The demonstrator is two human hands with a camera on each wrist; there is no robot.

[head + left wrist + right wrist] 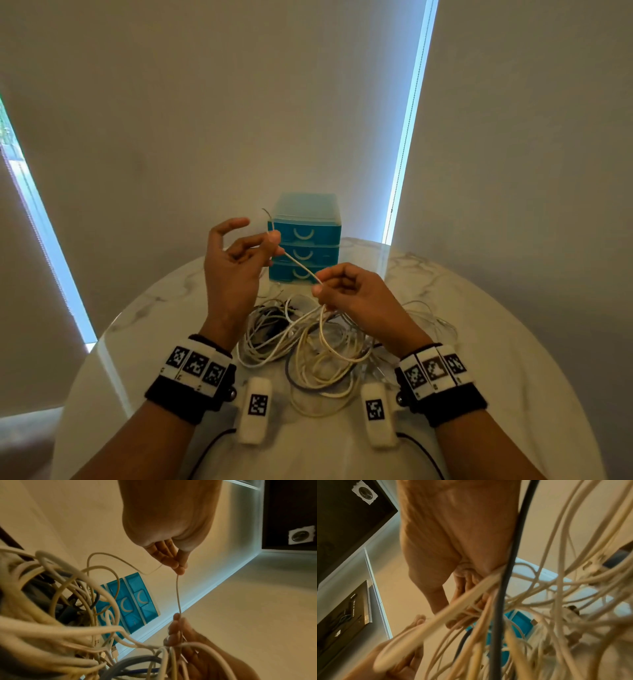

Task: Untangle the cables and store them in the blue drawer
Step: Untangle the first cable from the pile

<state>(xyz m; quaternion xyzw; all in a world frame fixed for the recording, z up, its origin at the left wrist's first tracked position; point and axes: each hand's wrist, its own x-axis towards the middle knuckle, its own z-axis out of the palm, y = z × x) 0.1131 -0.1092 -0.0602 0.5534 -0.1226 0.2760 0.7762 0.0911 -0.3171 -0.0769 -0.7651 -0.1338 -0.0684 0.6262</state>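
Observation:
A thin cream cable (298,266) runs taut between my two hands above the table. My left hand (274,240) pinches it near its free end with thumb and fingertips (180,566), the index finger raised. My right hand (318,287) pinches it lower down and holds several more loops that hang into the tangle of white, cream and dark cables (308,346) on the table. The blue drawer unit (305,246) stands just behind the hands with its three drawers shut. In the right wrist view, blurred cables (530,601) cover most of the right hand's fingers (464,588).
The round marble table (479,359) carries the pile at its middle, and its rim curves close on the left and right. Roller blinds (205,102) and bright window gaps stand directly behind the drawer unit.

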